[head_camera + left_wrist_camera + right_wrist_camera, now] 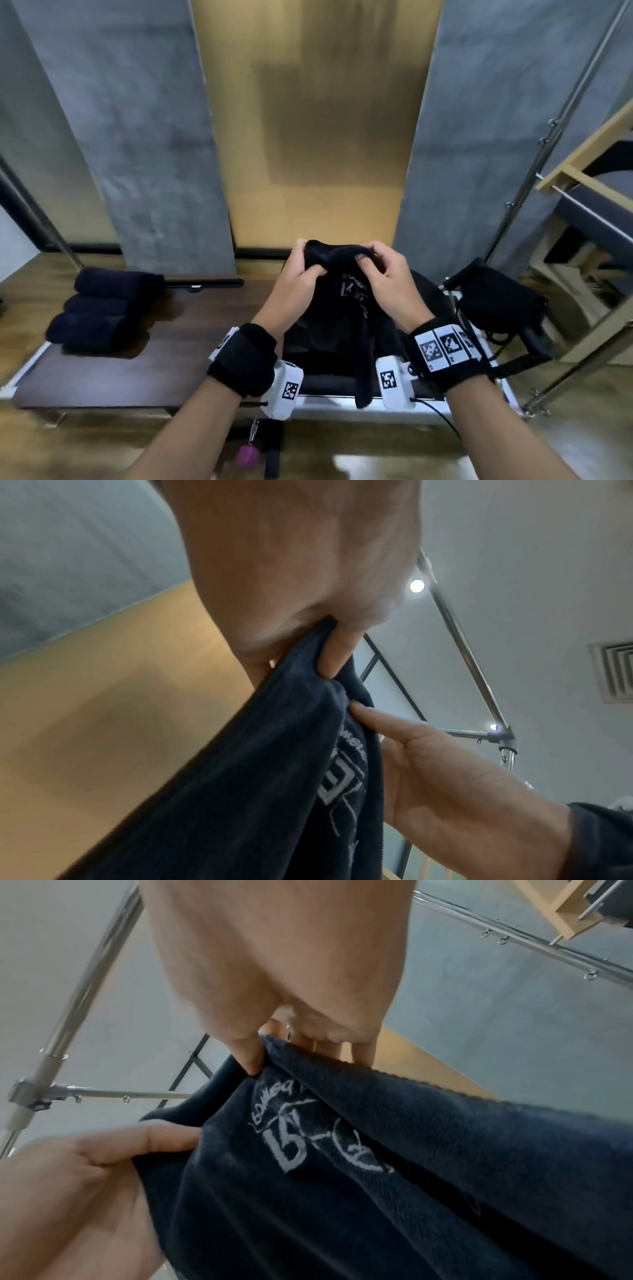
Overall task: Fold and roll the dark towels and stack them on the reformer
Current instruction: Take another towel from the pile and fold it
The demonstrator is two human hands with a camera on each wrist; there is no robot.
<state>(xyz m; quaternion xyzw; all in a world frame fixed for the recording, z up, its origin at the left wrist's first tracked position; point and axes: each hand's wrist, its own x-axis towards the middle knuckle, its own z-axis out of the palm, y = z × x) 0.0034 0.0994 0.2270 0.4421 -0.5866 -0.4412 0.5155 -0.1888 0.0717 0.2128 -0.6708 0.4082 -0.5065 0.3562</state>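
A dark navy towel (337, 308) with a pale printed logo hangs in the air over the reformer (144, 346), held up by its top edge. My left hand (301, 270) grips the left part of that edge, fingers curled into the cloth (274, 750). My right hand (380, 270) pinches the edge close beside it, thumb pressed on the fabric (342, 1164). The towel's lower end drops below my wrists. Three rolled dark towels (102, 308) lie side by side on the reformer's brown pad at the left.
Another dark bundle of cloth (496, 301) rests at the reformer's right end by the metal frame. Slanting chrome poles (534, 164) rise at the right, with wooden equipment (589, 161) beyond. A purple clip (248, 457) hangs below the near rail.
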